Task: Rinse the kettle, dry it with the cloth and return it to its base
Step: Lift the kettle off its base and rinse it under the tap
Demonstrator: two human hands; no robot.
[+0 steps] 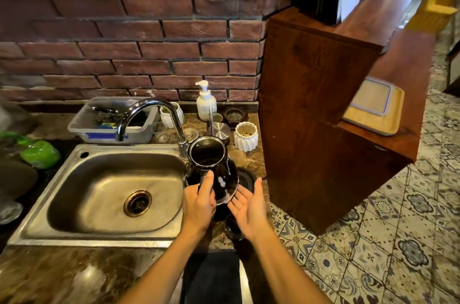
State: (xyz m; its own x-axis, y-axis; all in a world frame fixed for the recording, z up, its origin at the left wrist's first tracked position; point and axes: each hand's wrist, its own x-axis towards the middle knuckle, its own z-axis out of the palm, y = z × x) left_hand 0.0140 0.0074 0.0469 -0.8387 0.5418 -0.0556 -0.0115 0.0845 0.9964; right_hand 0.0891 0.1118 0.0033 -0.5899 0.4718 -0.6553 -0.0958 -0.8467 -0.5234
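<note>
A black kettle (211, 164) with no lid is held tilted just right of the sink (74, 172), its open mouth facing up toward me. My left hand (199, 201) grips its handle. My right hand (249, 206) is open, palm up, beside the kettle's lower right, fingers apart and holding nothing. A round black base (247, 178) lies on the counter behind the right hand. A dark cloth (211, 276) hangs at the counter's front edge between my forearms. A steel lid (219, 129) rests behind the kettle.
The chrome tap (149, 114) curves over the sink's back right corner. Behind stand a soap pump bottle (206, 102), white ribbed cups (246, 139), a grey plastic bin (112, 119) and small glasses. A wooden cabinet (311, 104) rises at the right.
</note>
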